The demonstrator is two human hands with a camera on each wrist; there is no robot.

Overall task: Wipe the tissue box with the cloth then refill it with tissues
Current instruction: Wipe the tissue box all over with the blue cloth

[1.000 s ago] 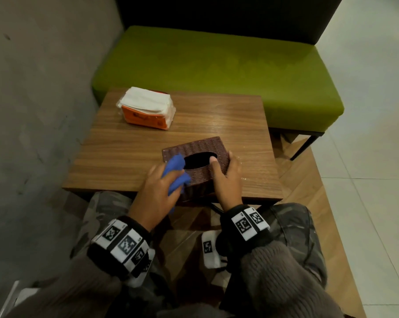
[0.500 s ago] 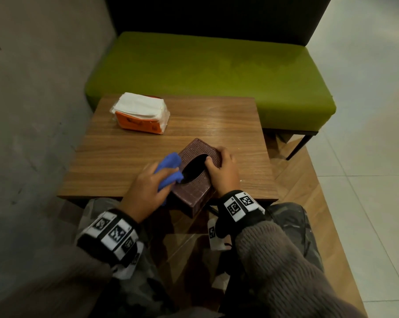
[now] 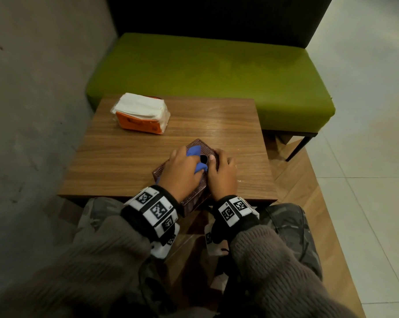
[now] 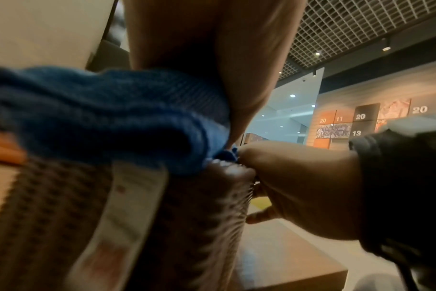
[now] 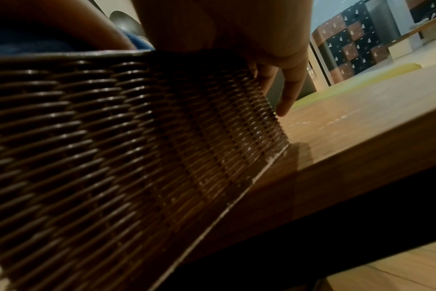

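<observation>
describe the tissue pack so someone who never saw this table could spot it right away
Find the small wooden table in front of the green bench. On its far left corner, away from both hands, lies the tissue pack. Its orange wrapper with white tissues on top sets it apart from the dark brown woven tissue box at the near edge.

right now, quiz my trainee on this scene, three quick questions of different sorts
1. True or false: the blue cloth is under the left hand on top of the tissue box.
2. Which hand steadies the box? A) the right hand B) neither
3. Fill in: the orange pack of tissues sits at the far ______ corner of the wooden table.

Key: 1 true; 2 A; 3 left.
</observation>
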